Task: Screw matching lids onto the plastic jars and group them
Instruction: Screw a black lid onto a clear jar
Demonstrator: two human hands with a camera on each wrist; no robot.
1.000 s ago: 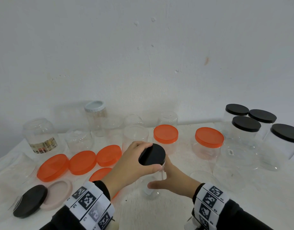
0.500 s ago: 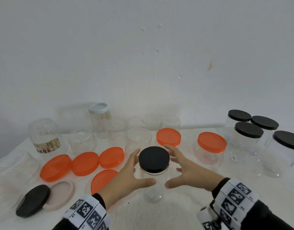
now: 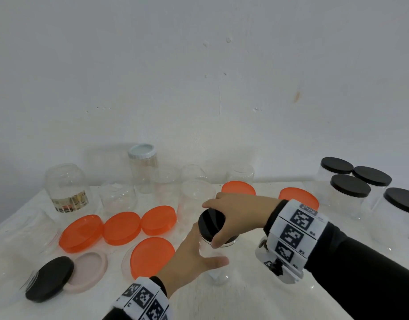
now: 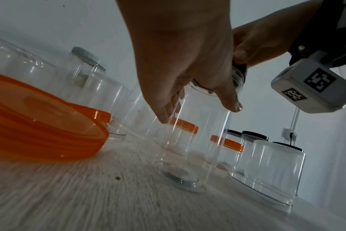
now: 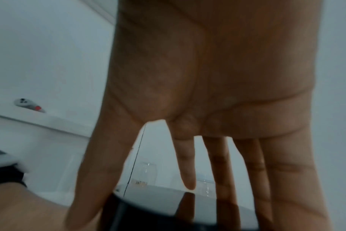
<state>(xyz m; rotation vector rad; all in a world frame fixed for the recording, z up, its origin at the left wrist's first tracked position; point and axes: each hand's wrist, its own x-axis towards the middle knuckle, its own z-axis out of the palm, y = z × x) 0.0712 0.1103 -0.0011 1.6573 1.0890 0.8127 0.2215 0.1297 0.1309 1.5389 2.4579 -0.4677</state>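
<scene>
A clear plastic jar (image 3: 218, 276) stands upright at the middle front of the white table, with a black lid (image 3: 209, 220) on its mouth. My right hand (image 3: 212, 227) reaches in from the right and grips that lid from above, thumb on the near rim and fingers over the far rim. The right wrist view shows the right hand (image 5: 140, 203) with spread fingers reaching down onto the black lid (image 5: 158, 207). My left hand (image 3: 208, 248) holds the jar's body below the lid. In the left wrist view the left hand (image 4: 199, 114) has its thumb and fingers on either side of the jar (image 4: 198, 148).
Several loose orange lids (image 3: 121, 228) lie left of the jar. A black lid (image 3: 50, 277) rests on a pink lid (image 3: 90, 269) at front left. Open clear jars and a white-lidded jar (image 3: 141, 153) line the back. Two orange-lidded jars (image 3: 298, 197) and several black-lidded jars (image 3: 350, 188) stand right.
The hands swapped roles. The left hand left the lid, both hands opened beside the jar, and now the right hand grips the lid while the left holds the body.
</scene>
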